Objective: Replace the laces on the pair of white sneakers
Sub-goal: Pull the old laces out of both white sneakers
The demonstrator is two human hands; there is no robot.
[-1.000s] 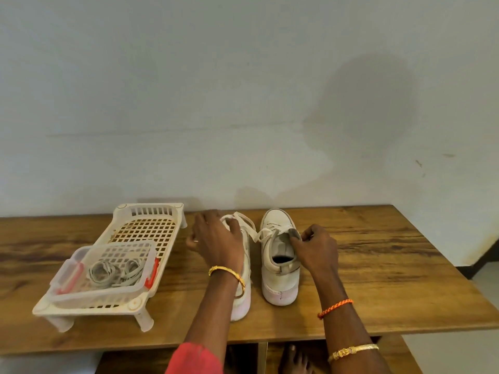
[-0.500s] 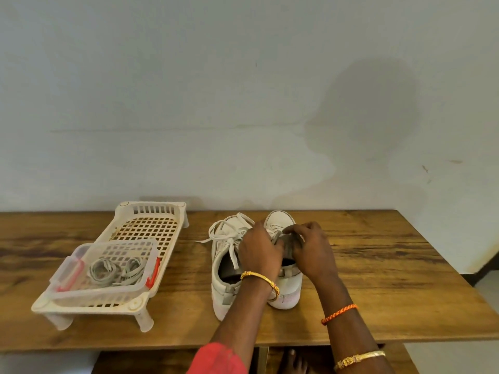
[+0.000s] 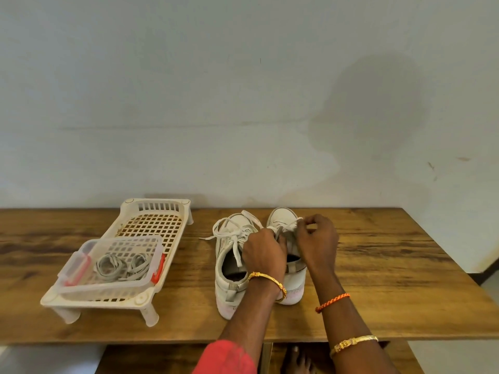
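Both hands' grips pinched on right sneaker (image 3: 293,276) lace (image 3: 290,225): left hand (image 3: 263,256), right hand (image 3: 318,244).

Both hands (image 3: 263,252) (image 3: 318,238) pinch the right sneaker's (image 3: 293,276) laces (image 3: 287,227).

A home, it seems. A wooden table (image 3: 378,265) stands against a stained plastered wall (image 3: 243,103); bare feet (image 3: 299,360) show beneath.

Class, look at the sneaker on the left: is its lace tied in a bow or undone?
Undone. The left sneaker shows no bow: its lace lies in slack loops over the tongue, one end trailing onto the table.
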